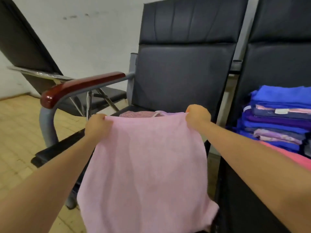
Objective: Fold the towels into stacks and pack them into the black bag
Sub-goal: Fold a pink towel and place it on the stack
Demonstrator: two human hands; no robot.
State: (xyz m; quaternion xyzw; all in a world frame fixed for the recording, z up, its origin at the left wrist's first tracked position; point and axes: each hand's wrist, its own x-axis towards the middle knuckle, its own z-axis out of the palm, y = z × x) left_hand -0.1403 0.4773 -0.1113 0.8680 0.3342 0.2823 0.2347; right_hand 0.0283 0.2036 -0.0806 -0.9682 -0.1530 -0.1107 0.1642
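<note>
In front of the black chair I hold a pink towel up by its top edge, stretched out between my two hands. My left hand has its fingers curled tight around the towel's left upper corner, bunching the cloth there. My right hand pinches the right upper corner in a closed fist. The towel hangs down flat from both grips, covering most of the chair's seat from my view, and its lower part drops past the seat's front edge.

On the chair's seat, just behind the towel's top edge, a bit of another pinkish cloth shows; I cannot tell how it lies. To the right of the chair, on the seat of a second black chair, stands a stack of folded towels in blue, purple and pink. The chair's left armrest is reddish-brown wood on a grey metal frame. Beyond that armrest, to the chair's left, sits a reclined black seat with a shiny metal frame, on a wooden floor.
</note>
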